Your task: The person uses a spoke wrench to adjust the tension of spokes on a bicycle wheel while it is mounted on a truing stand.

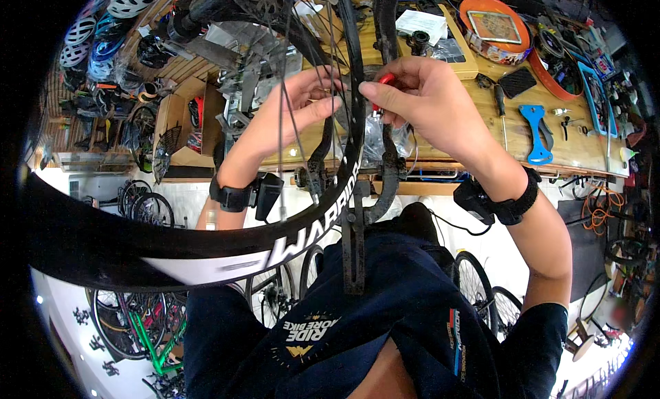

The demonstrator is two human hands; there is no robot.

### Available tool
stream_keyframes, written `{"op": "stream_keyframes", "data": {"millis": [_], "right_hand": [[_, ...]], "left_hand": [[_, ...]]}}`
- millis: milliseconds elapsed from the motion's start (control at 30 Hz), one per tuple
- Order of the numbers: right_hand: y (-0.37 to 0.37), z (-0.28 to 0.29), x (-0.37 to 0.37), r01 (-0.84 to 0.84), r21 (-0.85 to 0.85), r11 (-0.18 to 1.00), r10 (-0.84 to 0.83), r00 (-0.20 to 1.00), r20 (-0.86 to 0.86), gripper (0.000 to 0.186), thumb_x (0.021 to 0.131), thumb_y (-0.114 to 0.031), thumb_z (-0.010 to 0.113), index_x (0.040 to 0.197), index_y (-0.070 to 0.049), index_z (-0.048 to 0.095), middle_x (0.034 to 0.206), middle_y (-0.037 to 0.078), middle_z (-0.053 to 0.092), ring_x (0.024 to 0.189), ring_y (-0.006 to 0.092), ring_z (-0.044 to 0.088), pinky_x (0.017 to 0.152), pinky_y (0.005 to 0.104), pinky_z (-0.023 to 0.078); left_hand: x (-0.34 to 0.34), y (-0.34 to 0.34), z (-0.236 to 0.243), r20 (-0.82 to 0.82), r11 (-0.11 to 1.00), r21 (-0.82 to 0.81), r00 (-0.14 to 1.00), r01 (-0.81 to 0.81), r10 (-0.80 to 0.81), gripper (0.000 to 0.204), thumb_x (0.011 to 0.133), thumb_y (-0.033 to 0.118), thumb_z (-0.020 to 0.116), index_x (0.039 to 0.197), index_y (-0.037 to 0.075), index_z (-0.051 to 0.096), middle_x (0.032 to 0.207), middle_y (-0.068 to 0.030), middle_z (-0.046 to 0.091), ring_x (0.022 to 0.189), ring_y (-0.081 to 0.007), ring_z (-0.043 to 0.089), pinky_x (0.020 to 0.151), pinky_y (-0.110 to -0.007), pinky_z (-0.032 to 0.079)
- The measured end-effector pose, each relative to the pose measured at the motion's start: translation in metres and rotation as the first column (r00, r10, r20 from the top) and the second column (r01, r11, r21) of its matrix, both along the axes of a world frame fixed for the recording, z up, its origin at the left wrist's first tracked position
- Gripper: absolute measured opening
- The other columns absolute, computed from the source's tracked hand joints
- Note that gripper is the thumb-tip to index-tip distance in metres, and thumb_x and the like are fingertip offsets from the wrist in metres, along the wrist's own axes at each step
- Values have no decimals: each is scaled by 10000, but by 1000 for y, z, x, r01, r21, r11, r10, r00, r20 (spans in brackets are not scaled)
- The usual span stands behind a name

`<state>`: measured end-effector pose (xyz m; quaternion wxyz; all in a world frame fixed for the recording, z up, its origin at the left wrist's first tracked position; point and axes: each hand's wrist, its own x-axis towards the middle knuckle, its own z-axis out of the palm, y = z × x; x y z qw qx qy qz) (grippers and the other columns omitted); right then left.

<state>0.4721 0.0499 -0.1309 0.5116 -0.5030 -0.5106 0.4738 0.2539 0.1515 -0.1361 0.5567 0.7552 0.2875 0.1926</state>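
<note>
A bicycle wheel with a black rim (261, 254) and white lettering fills the left and centre, mounted in a dark metal stand (353, 261). My left hand (302, 110) is among the spokes (281, 158), fingers curled and thumb against them; what exactly it grips is unclear. Just right of the rim, my right hand (426, 103) pinches a small red-handled tool (385, 78), its thumb close to the rim. Below that hand lies a clear plastic bag (388, 146).
The wooden bench (570, 155) holds a screwdriver (502, 113), blue plastic tool (535, 131), orange round tray (467, 45) and yellow-edged box (450, 65). Helmets (130, 0) and a cardboard box (179, 124) are left; bicycles (144, 333) stand on the floor behind me.
</note>
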Motion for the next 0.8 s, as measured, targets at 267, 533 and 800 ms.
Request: {"op": "stream_keyframes", "data": {"millis": [267, 533, 800], "right_hand": [[-12, -9, 7, -36, -67, 997, 35, 999, -14, 315, 863, -238, 732, 911, 62, 648, 709, 36, 631, 615, 71, 592, 552, 220, 482], [-17, -11, 11, -111, -105, 988, 103, 992, -79, 340, 875, -245, 726, 1000, 57, 633, 790, 48, 651, 679, 80, 606, 617, 217, 502], [-23, 8, -12, -362, 59, 930, 360, 867, -346, 316, 924, -188, 666, 1100, 65, 598, 833, 65, 664, 732, 113, 639, 660, 239, 526]], "left_hand": [[1, 5, 2, -85, 999, 0, 996, 35, -35, 453, 914, 144, 618, 1318, -8, 480, 1218, -103, 607, 1156, -177, 554, 1048, -335, 397], [-15, -21, 50, 93, 987, -133, 993, 89, -77, 389, 932, 247, 624, 1178, -47, 558, 1082, -109, 643, 1015, -187, 622, 917, -299, 461], [-15, -32, 80, -55, 999, -34, 998, 34, -36, 717, 904, 566, 527, 1216, -80, 525, 1033, -132, 642, 980, -179, 608, 895, -288, 430]]}}
